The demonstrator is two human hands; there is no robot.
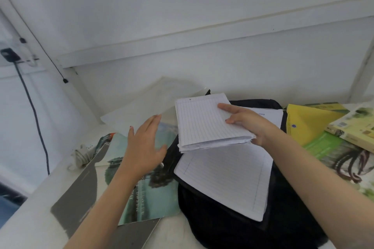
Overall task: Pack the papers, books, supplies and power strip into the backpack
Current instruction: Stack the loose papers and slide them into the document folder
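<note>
Right hand [247, 122]: clamped on the right edge of the folded paper stack [210, 125], thumb on top; the other fingers were hidden beneath it.
Left hand [144, 147]: fingers straight and spread, holding nothing, positioned over the teal-covered book [141, 194]. Contact with the cover could not be determined.
Hands: well apart, with the left edge of the backpack [222, 228] between them.
Backpack: black, lying on the table [30, 218] directly in front of the person.
Folded paper stack: held above the far part of the backpack, its thick layered edge facing the person.
Loose lined sheets [228, 180]: lying flat on the backpack, partly under the held stack.
Key relation: the backpack lay below the stack and nearer the person, with its long axis running away from the person. The stack was about as wide as it was deep, so no long axis could be assigned. The right hand was the nearer one, and a short descent was judged sufficient.
Power strip [86, 150]: white, cord bundled, at the far left, nearer the left hand and partly covered by the book.
Yellow book [307, 123]: right of the backpack, beside further books.
Hidden: the backpack opening was not visible, and whether the loose sheets lay inside it or on top could not be determined. The near end of the backpack was cut off by the frame. Cover printing was too blurred to read.
</note>
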